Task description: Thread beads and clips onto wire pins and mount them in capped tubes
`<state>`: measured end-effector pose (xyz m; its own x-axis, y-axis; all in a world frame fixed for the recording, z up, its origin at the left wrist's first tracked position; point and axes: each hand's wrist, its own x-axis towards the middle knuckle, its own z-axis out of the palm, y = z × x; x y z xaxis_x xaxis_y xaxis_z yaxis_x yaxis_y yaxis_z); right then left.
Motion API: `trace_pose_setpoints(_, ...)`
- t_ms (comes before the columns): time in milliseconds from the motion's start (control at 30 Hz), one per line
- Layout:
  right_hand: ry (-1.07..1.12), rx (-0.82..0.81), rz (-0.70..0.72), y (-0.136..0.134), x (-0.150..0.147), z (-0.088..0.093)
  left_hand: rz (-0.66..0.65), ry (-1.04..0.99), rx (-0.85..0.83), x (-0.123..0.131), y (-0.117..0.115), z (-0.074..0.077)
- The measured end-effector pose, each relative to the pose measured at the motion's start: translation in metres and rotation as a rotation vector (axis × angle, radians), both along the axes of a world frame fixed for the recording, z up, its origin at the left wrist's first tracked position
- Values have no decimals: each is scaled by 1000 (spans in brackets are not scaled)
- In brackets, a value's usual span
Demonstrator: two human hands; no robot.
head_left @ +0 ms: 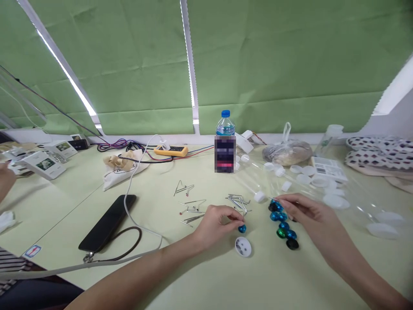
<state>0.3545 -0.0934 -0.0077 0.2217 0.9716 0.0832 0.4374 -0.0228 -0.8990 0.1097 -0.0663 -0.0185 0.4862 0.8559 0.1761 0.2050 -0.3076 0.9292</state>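
My left hand (217, 222) rests on the pale table, fingers curled and pinching a small shiny blue bead (241, 228). My right hand (301, 211) pinches a thin metal pin (273, 199) whose tip points left above a cluster of blue, green and black beads (283, 225). A white perforated cap (243, 247) lies just below the left hand's bead. A heap of metal pins (238, 201) lies behind the left hand, with more loose pins (191, 210) to its left.
A water bottle (225, 142) stands behind. A black phone (108, 221) with a strap and white cable lies at left. White caps (305, 177), clear tubes, a plastic bag (286, 151), a cloth pouch (121, 168) and small boxes (43, 163) ring the table. Another person's hand (5, 181) shows at far left.
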Motion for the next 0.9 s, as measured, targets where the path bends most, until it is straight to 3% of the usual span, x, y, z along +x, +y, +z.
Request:
trace_pose_setpoints(233,52,32,-80,-3,-1,8,19,66,162,-1,1,-7)
trace_pose_setpoints(467,29,17,-84,1,6,7,34,149,172,-1,1,-10)
trace_pose_setpoints(700,-123,73,-58,-3,-1,10,44,299,199,-18,0,2)
trace_pose_setpoints(900,-254,189,85,-8,-7,5,144,375,336,-35,14,6)
